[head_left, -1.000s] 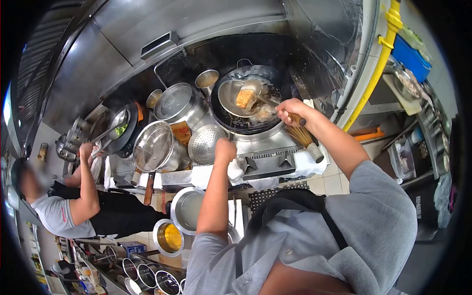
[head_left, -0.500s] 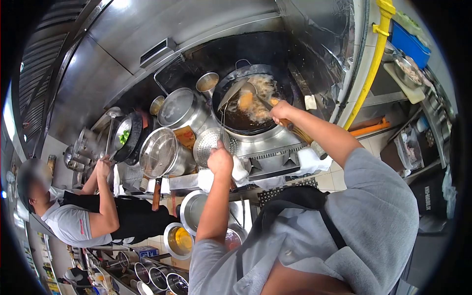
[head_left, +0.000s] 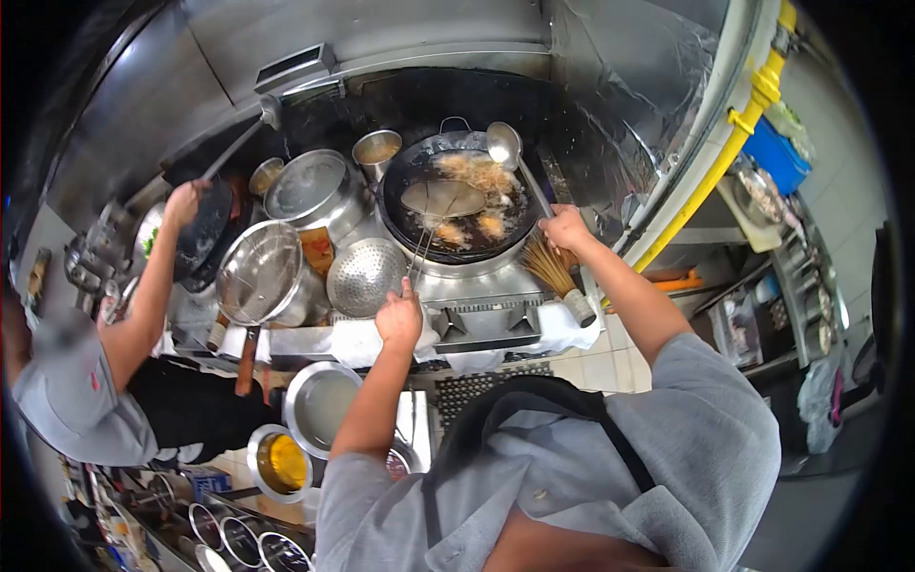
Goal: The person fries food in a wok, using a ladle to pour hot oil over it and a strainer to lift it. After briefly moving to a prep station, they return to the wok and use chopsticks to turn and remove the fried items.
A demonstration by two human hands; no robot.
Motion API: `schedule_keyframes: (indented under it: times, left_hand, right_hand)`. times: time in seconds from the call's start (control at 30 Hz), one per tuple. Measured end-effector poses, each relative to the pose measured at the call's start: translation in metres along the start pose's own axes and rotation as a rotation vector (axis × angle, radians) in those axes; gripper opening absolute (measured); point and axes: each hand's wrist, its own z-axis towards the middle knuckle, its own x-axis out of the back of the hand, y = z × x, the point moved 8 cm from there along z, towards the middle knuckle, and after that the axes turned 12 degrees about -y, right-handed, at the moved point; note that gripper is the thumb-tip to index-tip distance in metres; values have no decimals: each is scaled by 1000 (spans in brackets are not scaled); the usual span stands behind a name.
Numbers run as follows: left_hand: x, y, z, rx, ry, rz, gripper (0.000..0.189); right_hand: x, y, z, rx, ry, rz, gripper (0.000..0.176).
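Note:
My left hand is closed around the long wire handle of a skimmer, whose flat mesh head sits over the oil in a large black wok. With my right hand I grip a metal ladle; its bowl is at the wok's far right rim, above the oil. Golden pieces of frying food float in bubbling oil behind the skimmer, and a few more lie in front of it. A perforated strainer rests left of my left hand.
Left of the wok stand a lidded pot and a wire basket over another pot. A bamboo brush lies below my right hand. Further left, a co-worker reaches over a second wok. A yellow pipe runs along the right.
The ladle has moved from beside the skimmer to the wok's far right rim. The skimmer head has levelled out over the oil. The co-worker's arm has risen with a long-handled tool.

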Motion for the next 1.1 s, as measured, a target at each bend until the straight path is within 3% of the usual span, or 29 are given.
schedule_keyframes:
  times: [0.1,0.17,0.2,0.23,0.3,0.33,0.37,0.43,0.57,0.63,0.7,0.73,0.9,1.0,1.1]
  left_hand:
    - [-16,-8,-3,-26,37,23,46]
    - [-26,-13,-6,-41,-109,9,46]
    - [-27,-16,-7,-31,-104,-7,46]
    - [-30,-17,-9,-33,-113,6,46]
    - [-35,-18,-12,-24,-121,4,47]
    - [-35,-18,-12,-36,-107,34,47]
    - [-36,-17,-12,-52,-94,66,47]
    - [-31,-21,-12,-11,-109,13,46]
    - [-40,-43,5,91,-140,-188,44]
    - [-37,-54,13,75,-48,-144,43]
    - [-29,-71,20,95,30,-146,40]
    - [-27,-80,23,86,28,-156,40]
    - [-8,-131,36,145,104,-81,40]
    - [-14,-149,41,135,86,-58,41]
    - [-15,-157,37,151,134,-72,41]
  right_hand:
    - [6,0,11,-1,42,-155,22]
    - [12,-9,22,181,256,-598,31]
    - [8,-13,19,126,231,-542,39]
    - [2,-9,30,134,226,-558,39]
    - [-19,-17,40,184,198,-676,21]
    - [-29,4,50,-73,-19,-117,13]
    - [-29,-4,50,-74,-24,-127,13]
    - [-40,1,46,-302,-124,374,10]
    - [-20,-43,1,-87,-40,135,15]
    - [-17,-49,-16,-94,-92,118,8]
    - [-18,-69,-42,1,-42,-197,10]
    - [-21,-75,-56,-14,-88,-321,12]
    - [-34,-37,-80,-105,-130,-333,14]
    - [-52,-31,-62,-40,-66,-647,15]
    - [-62,-32,-56,-113,-11,-441,15]
